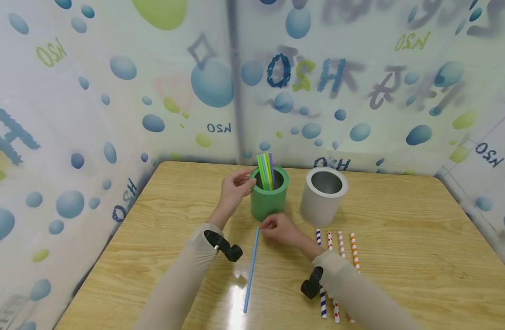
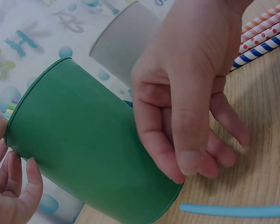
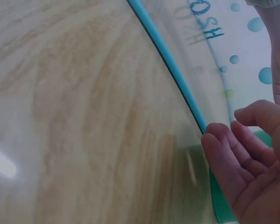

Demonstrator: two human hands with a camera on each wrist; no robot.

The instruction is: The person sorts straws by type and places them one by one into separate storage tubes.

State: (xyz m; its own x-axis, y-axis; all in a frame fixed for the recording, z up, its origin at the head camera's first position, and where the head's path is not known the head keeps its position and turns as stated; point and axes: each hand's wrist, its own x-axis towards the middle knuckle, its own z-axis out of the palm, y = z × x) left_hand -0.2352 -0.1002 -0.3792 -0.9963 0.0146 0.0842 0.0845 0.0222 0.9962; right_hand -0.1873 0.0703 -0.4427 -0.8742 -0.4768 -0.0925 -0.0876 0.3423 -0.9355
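Observation:
My left hand [image 1: 234, 192] holds the rim of a green cup [image 1: 270, 206] from its left side, thumb at the rim and fingers beside it. Several plain straws [image 1: 265, 169] in green, yellow and purple stand in that cup. Low in front of the cup is my right hand [image 1: 280, 229], fingers loosely bent with nothing between them; the left wrist view has this hand [image 2: 186, 93] overlapping the cup's side. A single blue straw [image 1: 252, 270] lies on the table, its far end close to the right fingertips [image 3: 214, 130].
To the right of the green cup stands a light grey cup [image 1: 320, 204], its mouth facing up. Several patterned straws lie side by side in front of it, among them an orange-striped straw [image 1: 354, 252], partly under the right forearm. A printed curtain [image 1: 174, 82] hangs behind the wooden table [image 1: 421, 229].

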